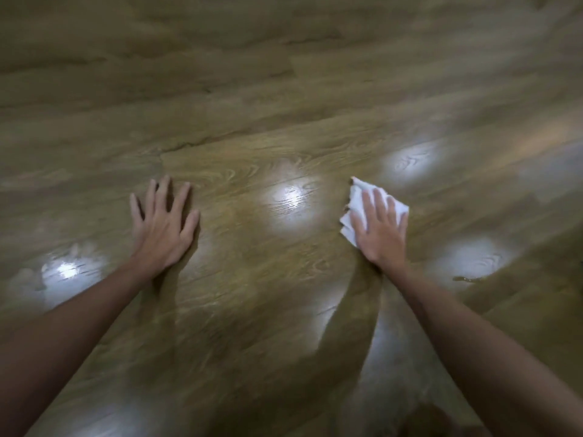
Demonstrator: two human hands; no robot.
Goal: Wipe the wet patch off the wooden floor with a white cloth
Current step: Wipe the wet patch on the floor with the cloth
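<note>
A folded white cloth [358, 203] lies on the wooden floor [252, 272] right of centre. My right hand [380, 230] presses flat on the cloth, fingers straight and spread. My left hand [164, 225] rests flat on the bare floor at the left, fingers spread, holding nothing. A small dark wet smear [467, 279] shows on the boards to the right of my right forearm. A cloudy, smeary sheen [75, 250] lies on the floor left of my left wrist.
Several bright ceiling-light reflections [291, 197] glare off the glossy boards between and around my hands. Plank seams run diagonally across the floor. Nothing else stands on the floor in view.
</note>
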